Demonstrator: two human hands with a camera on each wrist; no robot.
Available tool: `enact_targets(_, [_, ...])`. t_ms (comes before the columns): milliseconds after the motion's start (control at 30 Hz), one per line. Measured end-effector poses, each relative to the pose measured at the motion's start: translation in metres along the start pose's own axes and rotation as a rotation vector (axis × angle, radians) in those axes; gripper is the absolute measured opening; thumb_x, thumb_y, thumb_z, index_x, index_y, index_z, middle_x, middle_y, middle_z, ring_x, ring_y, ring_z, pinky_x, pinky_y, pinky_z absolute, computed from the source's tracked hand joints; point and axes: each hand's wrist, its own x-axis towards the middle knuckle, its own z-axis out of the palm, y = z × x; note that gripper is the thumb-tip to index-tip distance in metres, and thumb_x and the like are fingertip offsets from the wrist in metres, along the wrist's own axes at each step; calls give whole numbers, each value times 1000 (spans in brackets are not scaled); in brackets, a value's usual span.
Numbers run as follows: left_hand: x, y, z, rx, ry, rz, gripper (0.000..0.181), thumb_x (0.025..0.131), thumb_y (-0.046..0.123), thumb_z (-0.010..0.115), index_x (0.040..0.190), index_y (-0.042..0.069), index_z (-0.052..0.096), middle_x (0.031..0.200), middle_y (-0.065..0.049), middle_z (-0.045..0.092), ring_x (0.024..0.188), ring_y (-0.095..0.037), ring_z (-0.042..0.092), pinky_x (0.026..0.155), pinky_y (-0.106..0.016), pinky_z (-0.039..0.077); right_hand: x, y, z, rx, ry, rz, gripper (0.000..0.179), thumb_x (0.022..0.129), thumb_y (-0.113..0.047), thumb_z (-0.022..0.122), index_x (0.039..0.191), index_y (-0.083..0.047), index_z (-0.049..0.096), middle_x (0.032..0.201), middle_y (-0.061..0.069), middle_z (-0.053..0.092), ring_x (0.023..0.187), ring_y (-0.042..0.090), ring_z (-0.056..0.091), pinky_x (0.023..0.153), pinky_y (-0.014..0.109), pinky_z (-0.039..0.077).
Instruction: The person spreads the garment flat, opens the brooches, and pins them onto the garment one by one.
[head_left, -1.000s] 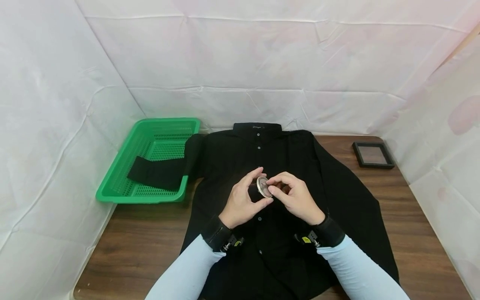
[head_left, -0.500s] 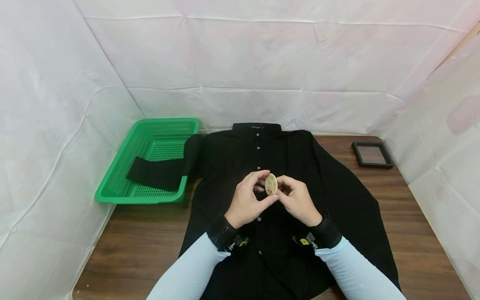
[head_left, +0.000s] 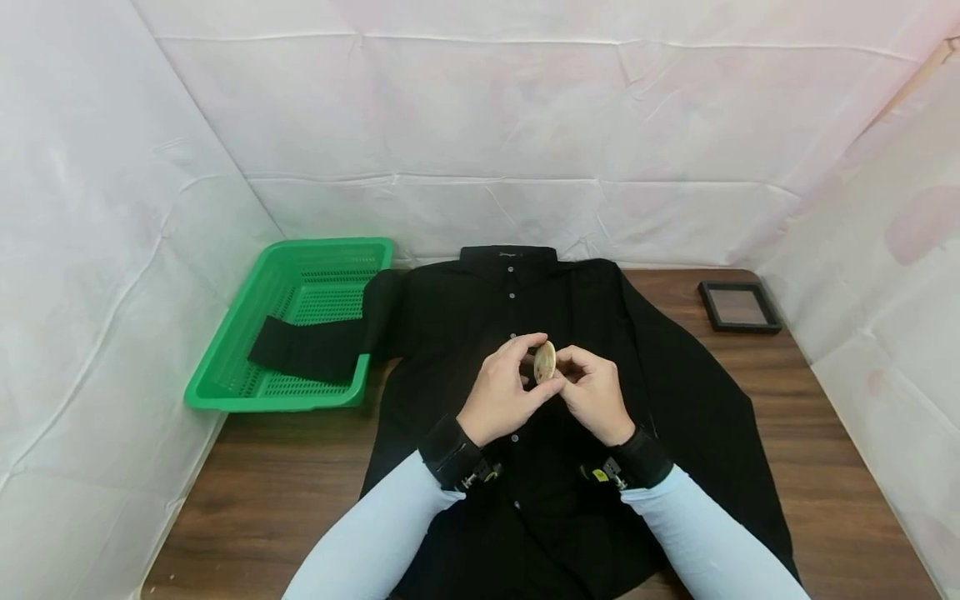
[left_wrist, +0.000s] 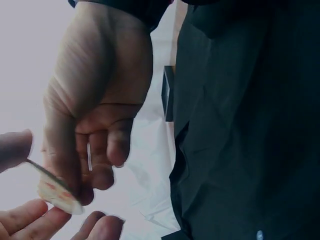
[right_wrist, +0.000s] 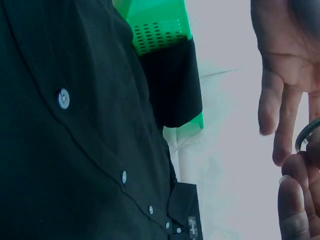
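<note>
A round badge (head_left: 545, 362), with a pale cream face and reddish marks, is held up over the black shirt (head_left: 450, 333), its face turned toward the left. My left hand (head_left: 498, 396) grips it at its edge between thumb and fingertips. Curled at its back, on the right, my right hand (head_left: 598, 400) holds it with thumb and fingertips. The badge (left_wrist: 59, 192) appears nearly edge-on in the left wrist view. In the right wrist view only its metal rim (right_wrist: 303, 136) shows between the hands. The shirt lies buttoned and spread flat beneath.
One shirt sleeve (head_left: 307, 348) lies in the green plastic basket (head_left: 197, 392) at the left. A small black frame with a see-through window (head_left: 738, 307) rests at the back right of the wooden table (head_left: 300, 492). White cloth (head_left: 480, 117) hangs around.
The badge has been turned from its metal back to its pale face, and then further edge-on. Both hands stay close together around it over the shirt.
</note>
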Motion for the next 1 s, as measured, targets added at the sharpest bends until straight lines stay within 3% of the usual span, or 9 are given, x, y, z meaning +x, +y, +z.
enact_targets(100, [8, 0, -2, 71, -42, 6, 57, 84, 25, 76, 132, 7, 53, 125, -5, 57, 90, -14, 61, 64, -19, 51, 2, 7, 0, -15, 12, 17, 9, 80, 12, 68, 86, 5, 68, 75, 14, 67, 62, 16, 62, 53, 22, 48])
enact_targets(167, [16, -2, -3, 114, -67, 12, 57, 83, 25, 78, 131, 8, 54, 126, -5, 56, 92, -14, 59, 68, -19, 49, 3, 17, 0, -27, 6, 54, 8, 82, 10, 67, 87, 4, 68, 76, 13, 67, 63, 17, 62, 54, 22, 48])
enact_targets(333, [41, -16, -6, 225, -116, -5, 57, 80, 25, 80, 130, 13, 56, 125, -5, 55, 100, -16, 56, 80, -27, 48, 10, 59, -4, -127, 11, 213, 4, 88, -8, 70, 91, -5, 70, 77, 4, 67, 62, 13, 61, 54, 21, 48])
enact_targets(500, [71, -34, -10, 321, -183, -66, 58, 80, 25, 80, 131, 18, 54, 125, -7, 54, 107, -22, 55, 88, -36, 47, 29, 88, -9, -258, 32, 341, 8, 90, -19, 69, 90, -11, 68, 78, 2, 65, 65, 16, 60, 57, 30, 48])
enact_targets(767, [117, -60, -2, 375, -267, -165, 56, 83, 19, 78, 133, 18, 52, 127, -9, 52, 107, -22, 54, 90, -36, 46, 73, 103, -4, -446, 38, 503, 17, 90, -26, 66, 94, -10, 68, 84, 5, 67, 74, 21, 62, 66, 36, 49])
enact_targets(1000, [144, -93, 11, 385, -266, -210, 57, 80, 19, 80, 131, 16, 54, 125, -8, 55, 108, -22, 55, 91, -36, 46, 94, 109, 2, -581, -8, 645, 19, 92, -27, 64, 100, -11, 67, 98, 6, 68, 88, 24, 63, 76, 42, 50])
